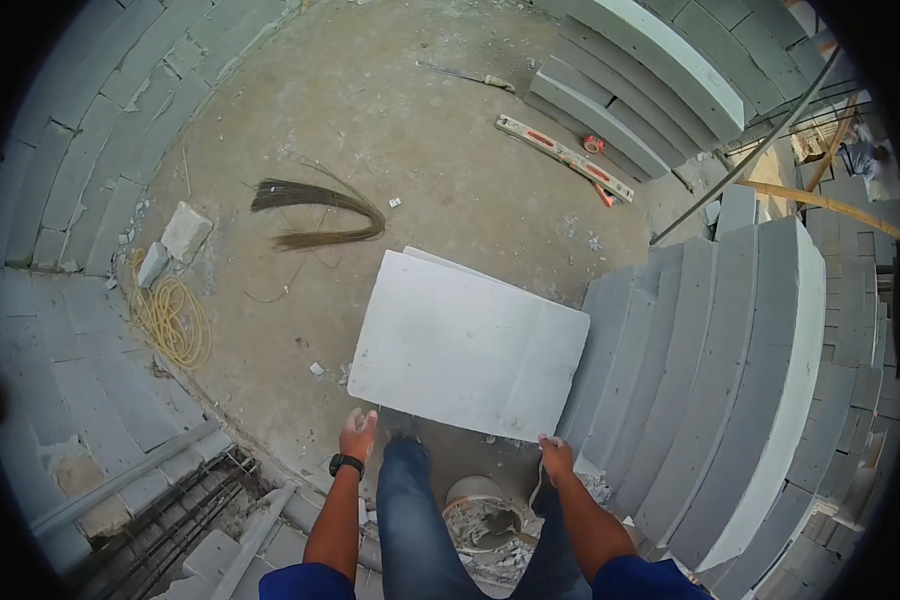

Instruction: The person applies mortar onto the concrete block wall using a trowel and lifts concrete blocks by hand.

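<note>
A large pale block (pixel 470 345) with a flat white top lies in front of me, and the edge of a second slab shows beneath its far side. My left hand (pixel 358 434), with a black watch (pixel 346 464) on the wrist, is just off the block's near left corner, its fingers slightly apart and nothing visible in them. My right hand (pixel 556 459) is closed at the near right edge, fingertips at the block. A thin strip hangs below that hand; its kind is unclear. Between my legs stands a bucket (pixel 473 488) with grey mortar and a partly hidden tool.
Stacked grey blocks (pixel 705 370) rise close on the right, more at the far right. A spirit level (pixel 560 158), a red tape roll (pixel 594 144), a saw (pixel 467 75), a bundle of bristles (pixel 320 210) and yellow rope (pixel 173 322) lie on the floor. Block walls curve around.
</note>
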Available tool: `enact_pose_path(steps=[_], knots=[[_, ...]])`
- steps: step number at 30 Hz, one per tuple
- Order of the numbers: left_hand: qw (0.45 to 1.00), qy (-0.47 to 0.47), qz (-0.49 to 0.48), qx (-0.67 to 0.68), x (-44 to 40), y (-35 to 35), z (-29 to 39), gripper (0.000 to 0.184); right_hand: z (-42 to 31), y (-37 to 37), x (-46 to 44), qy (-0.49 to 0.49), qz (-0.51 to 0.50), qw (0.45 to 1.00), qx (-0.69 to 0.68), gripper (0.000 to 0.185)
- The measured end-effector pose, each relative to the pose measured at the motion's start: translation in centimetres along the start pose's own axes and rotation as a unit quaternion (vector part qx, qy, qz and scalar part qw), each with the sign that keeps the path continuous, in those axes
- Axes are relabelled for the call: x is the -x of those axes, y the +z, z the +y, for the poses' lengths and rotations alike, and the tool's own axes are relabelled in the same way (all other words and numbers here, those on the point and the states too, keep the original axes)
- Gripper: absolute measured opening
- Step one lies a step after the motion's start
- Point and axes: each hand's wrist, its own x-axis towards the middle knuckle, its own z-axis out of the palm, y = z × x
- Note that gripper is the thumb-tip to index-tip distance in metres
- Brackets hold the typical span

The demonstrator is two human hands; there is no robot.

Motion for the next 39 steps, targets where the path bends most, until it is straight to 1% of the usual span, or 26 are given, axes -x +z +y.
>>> enact_pose_path(steps=[1,2,3,4,5,6,8,9,11,12,14,16,17,19,20,23,25,26,28,29,31,32,34,36,37,39], knots=[[0.999,0.02,0.029,-0.04,-5.6,-0.7,-1.4,0.074,-0.2,1.6,-1.2,0.001,0.039,0.998,0.044,0.072],[0.998,0.017,0.052,-0.034,-9.5,-1.1,-0.1,0.07,0.9,3.7,-3.6,0.002,0.076,0.996,0.04,0.079],[0.999,0.04,0.03,0.016,-13.9,-0.8,-0.5,0.072,1.7,5.4,-6.6,0.0,0.113,0.993,0.035,0.087],[1.0,0.01,0.007,0.024,-18.5,-0.4,-1.9,0.074,2.9,6.8,-9.2,0.001,0.152,0.988,0.029,0.095],[0.999,-0.018,-0.023,0.03,-22.1,0.7,-3.3,0.076,3.8,7.6,-11.4,0.03,0.169,0.985,-0.007,0.099],[0.989,-0.063,-0.092,0.099,-23.7,2.4,-3.7,0.078,4.4,7.9,-12.8,0.061,0.19,0.979,-0.043,0.103],[0.936,-0.152,-0.21,0.238,-24.4,3.8,-2.5,0.081,4.8,8.2,-14.6,0.119,0.204,0.971,-0.04,0.106],[0.936,-0.154,-0.206,0.239,-23.6,3.9,-1.5,0.082,4.5,8.5,-14.8,0.143,0.207,0.967,-0.041,0.107],[0.939,-0.155,-0.193,0.239,-21.5,3.4,0.6,0.083,3.3,8.6,-13.3,0.131,0.213,0.968,-0.016,0.108],[0.945,-0.145,-0.18,0.232,-21.5,3.1,-0.2,0.085,2.7,8.3,-12.5,0.121,0.219,0.968,-0.007,0.108],[0.955,-0.109,-0.16,0.225,-22.3,3.4,-1.5,0.089,1.5,7.7,-12.1,0.133,0.212,0.968,0.031,0.107],[0.947,-0.145,-0.201,0.203,-20.4,2.0,2.1,0.088,1.2,6.2,-10.6,0.15,0.205,0.964,0.08,0.106],[0.942,-0.171,-0.217,0.188,-18.3,0.5,3.9,0.088,0.9,5.0,-8.7,0.141,0.193,0.965,0.104,0.105],[0.94,-0.215,-0.235,0.124,-14.8,-2.3,7.3,0.09,-2.5,1.7,-4.5,0.113,0.174,0.968,0.143,0.101],[0.936,-0.235,-0.244,0.092,-13.0,-3.8,8.9,0.091,-3.6,-0.2,-2.3,0.124,0.154,0.964,0.179,0.1],[0.927,-0.243,-0.284,0.027,-8.8,-9.3,12.3,0.088,-7.9,-5.0,3.3,0.148,0.085,0.95,0.263,0.095],[0.915,-0.259,-0.308,-0.012,-7.7,-12.1,16.3,0.081,-10.6,-7.7,5.8,0.16,0.028,0.941,0.299,0.094],[0.907,-0.273,-0.319,-0.031,-7.0,-13.4,17.7,0.077,-11.9,-8.5,7.0,0.157,0.019,0.939,0.304,0.093],[0.898,-0.312,-0.31,-0.011,-7.2,-14.9,19.6,0.07,-14.7,-9.4,7.9,0.15,0.002,0.937,0.315,0.092],[0.893,-0.33,-0.306,0.0,-7.7,-15.3,20.6,0.066,-15.3,-9.8,8.0,0.127,0.022,0.944,0.304,0.088],[0.92,-0.291,-0.263,0.016,-7.2,-14.9,23.2,0.06,-16.0,-10.3,8.2,0.081,0.059,0.954,0.283,0.083],[0.931,-0.274,-0.239,0.025,-7.0,-14.6,24.2,0.056,-16.5,-10.2,8.2,0.044,0.09,0.963,0.249,0.077],[0.947,-0.233,-0.197,0.099,-7.5,-13.5,24.1,0.053,-17.6,-10.1,7.7,-0.033,0.153,0.971,0.182,0.066],[0.96,-0.184,-0.175,0.116,-9.3,-11.9,24.8,0.052,-15.9,-9.2,4.7,-0.216,0.255,0.913,0.233,0.054],[0.961,-0.186,-0.164,0.118,-9.5,-11.1,26.8,0.054,-17.3,-9.8,3.9,-0.186,0.235,0.927,0.226,0.052],[0.976,-0.138,-0.146,0.084,-11.9,-9.8,28.2,0.059,-20.3,-10.4,2.3,-0.147,0.202,0.943,0.22,0.053]])
